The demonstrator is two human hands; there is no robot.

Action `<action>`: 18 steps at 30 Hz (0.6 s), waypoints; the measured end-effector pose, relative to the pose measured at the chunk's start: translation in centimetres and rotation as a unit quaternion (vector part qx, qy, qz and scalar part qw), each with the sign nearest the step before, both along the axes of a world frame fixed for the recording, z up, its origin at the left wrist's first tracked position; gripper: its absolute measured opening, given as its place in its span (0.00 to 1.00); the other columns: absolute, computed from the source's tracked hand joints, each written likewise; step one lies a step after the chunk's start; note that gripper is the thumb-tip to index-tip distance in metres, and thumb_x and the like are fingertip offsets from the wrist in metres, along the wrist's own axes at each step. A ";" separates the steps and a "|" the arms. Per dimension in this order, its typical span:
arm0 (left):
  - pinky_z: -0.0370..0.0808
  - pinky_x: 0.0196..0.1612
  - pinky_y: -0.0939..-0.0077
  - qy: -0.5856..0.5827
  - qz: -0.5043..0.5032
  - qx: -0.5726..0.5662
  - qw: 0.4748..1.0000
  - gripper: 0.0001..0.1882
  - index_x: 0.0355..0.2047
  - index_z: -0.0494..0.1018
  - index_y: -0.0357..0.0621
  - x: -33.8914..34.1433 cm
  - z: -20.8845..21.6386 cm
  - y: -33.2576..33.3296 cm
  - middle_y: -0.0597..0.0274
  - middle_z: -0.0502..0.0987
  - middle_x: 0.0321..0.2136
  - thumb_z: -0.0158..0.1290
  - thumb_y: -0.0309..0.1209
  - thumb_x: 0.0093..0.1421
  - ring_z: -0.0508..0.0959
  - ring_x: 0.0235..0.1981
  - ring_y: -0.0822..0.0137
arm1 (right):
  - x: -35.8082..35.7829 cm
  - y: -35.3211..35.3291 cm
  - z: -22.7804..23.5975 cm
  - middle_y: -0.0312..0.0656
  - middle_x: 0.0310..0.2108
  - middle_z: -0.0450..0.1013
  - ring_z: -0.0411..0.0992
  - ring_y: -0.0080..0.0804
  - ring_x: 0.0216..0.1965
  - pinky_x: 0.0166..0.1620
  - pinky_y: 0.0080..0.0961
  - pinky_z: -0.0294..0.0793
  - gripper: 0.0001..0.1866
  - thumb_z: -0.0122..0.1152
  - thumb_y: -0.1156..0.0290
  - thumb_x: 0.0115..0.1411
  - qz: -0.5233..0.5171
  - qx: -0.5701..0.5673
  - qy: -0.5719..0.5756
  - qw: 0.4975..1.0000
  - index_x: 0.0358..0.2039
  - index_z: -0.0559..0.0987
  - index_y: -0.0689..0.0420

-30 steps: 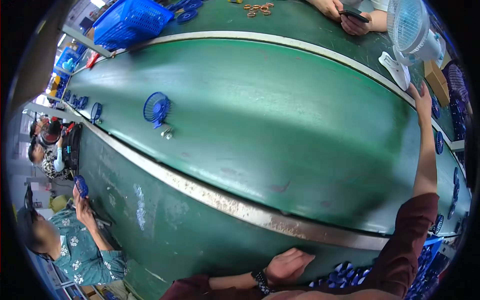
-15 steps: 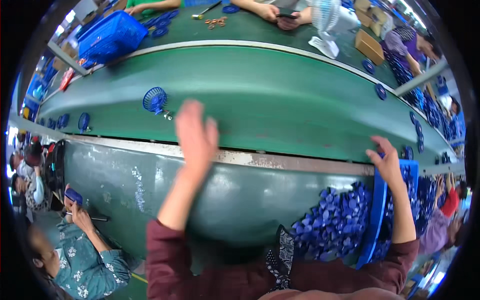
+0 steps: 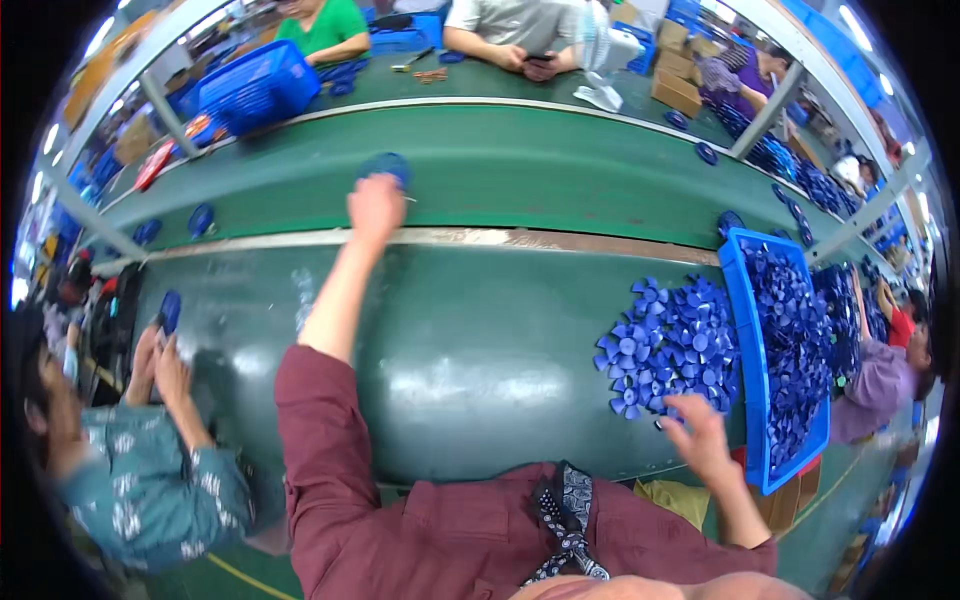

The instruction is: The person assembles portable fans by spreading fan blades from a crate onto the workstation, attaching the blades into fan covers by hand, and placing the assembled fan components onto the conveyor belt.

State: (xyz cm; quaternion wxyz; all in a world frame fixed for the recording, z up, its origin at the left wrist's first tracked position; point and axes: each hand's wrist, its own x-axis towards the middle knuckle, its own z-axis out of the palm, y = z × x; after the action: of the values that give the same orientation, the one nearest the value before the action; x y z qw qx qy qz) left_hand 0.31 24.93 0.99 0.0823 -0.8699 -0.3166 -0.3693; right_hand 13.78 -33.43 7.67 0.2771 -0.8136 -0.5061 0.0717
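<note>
My left hand (image 3: pixel 377 207) is stretched over the green conveyor belt (image 3: pixel 520 150), its fingers closed on a round blue mini-fan housing (image 3: pixel 386 167). The housing is blurred, and my hand covers its lower part. At the near right, my right hand (image 3: pixel 700 437) hovers by the front edge of a heap of small blue fan blades (image 3: pixel 668 340). Its fingers are curved and apart, with no blade visible between them. Beside the heap, a blue tray (image 3: pixel 752 350) is filled with more of these blades.
A metal ledge (image 3: pixel 510 238) separates the green worktable (image 3: pixel 480 330) from the belt. More blue fan housings (image 3: pixel 201 220) lie along the belt. A co-worker (image 3: pixel 150 470) holds a blue part at my left. Across the belt are a blue basket (image 3: pixel 262 88), a white fan (image 3: pixel 592 50) and other people.
My left hand has reached farther over the belt and taken hold of the fan housing, which has moved right. My right hand has come back from the tray's far end to the blade heap.
</note>
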 end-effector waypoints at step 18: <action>0.74 0.41 0.69 -0.270 0.008 -0.360 0.893 0.14 0.45 0.70 0.35 -15.1 -4.6 -29.4 0.53 0.75 0.36 0.49 0.31 0.62 0.77 0.35 0.62 | -10.8 4.3 -11.3 0.45 0.31 0.71 0.72 0.44 0.34 0.35 0.36 0.73 0.10 0.60 0.80 0.50 0.021 0.207 -0.065 0.976 0.36 0.76 0.59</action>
State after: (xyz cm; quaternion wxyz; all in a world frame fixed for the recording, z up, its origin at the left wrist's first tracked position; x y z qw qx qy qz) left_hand -14.81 -4.49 -3.57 -0.3223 -0.7043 -0.4450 -0.4495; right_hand 2.94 -29.18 -3.67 0.4043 -0.7307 -0.5440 -0.0812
